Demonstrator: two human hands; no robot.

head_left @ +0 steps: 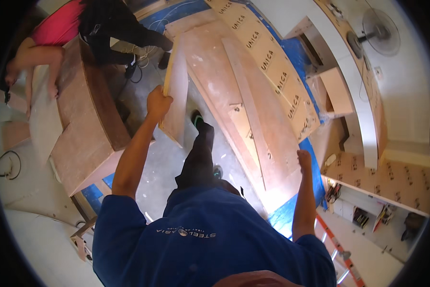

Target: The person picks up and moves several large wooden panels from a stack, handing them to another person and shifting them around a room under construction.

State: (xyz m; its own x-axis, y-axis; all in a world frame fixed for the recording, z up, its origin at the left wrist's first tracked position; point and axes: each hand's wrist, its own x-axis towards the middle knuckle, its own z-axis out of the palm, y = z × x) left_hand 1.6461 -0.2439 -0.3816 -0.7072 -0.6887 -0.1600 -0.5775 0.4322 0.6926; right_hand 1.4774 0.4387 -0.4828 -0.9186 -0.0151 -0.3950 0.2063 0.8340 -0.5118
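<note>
My left hand [158, 103] is closed round the edge of a long narrow plywood panel [176, 95] with a yellowish edge, held tilted above the floor. My right hand [304, 160] is out to the right, its fingers curled in, with no object showing in them. It is nearest the right edge of a large stack of plywood sheets [210, 67]. A narrow plywood strip [246, 95] lies lengthwise on that stack.
At left, a person in a red top [57, 21] bends over a brown wooden cabinet [88, 103]. Printed tan boards [267, 62] lie beyond the stack, over blue sheeting [294, 52]. A fan [380, 31] stands far right; an orange ladder [341, 253] is lower right.
</note>
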